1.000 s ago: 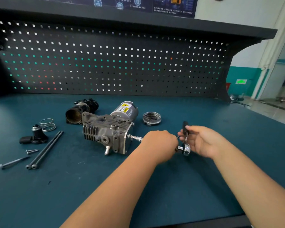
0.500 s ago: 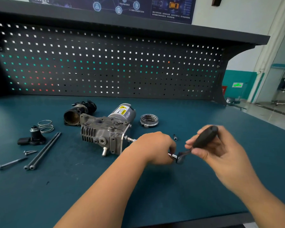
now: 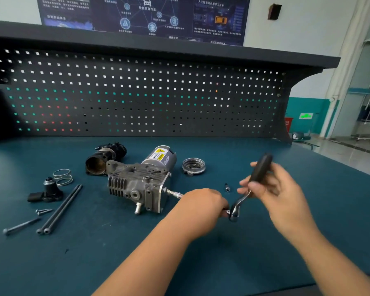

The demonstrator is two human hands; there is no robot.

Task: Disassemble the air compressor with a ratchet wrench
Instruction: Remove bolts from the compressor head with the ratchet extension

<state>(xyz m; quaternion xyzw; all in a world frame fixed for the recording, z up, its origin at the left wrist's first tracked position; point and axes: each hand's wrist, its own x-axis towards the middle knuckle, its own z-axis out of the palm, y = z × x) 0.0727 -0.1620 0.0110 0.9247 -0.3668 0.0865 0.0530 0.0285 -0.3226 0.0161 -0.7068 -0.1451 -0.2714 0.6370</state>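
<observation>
– Air compressor, where is it?
– Near the middle of the worktop, just left of my hands.
– What do your hands hold?
– My left hand is nearer it, fingers curled round the extension bar, which runs sideways from the compressor's end to the ratchet wrench. My right hand grips the black handle, tipped up toward the back edge. I think a swing comes next.

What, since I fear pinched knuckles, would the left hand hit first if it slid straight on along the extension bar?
Probably the air compressor, at its flat end plate, where the extension bar that the left hand grips goes in. Nothing else lies between.
</observation>
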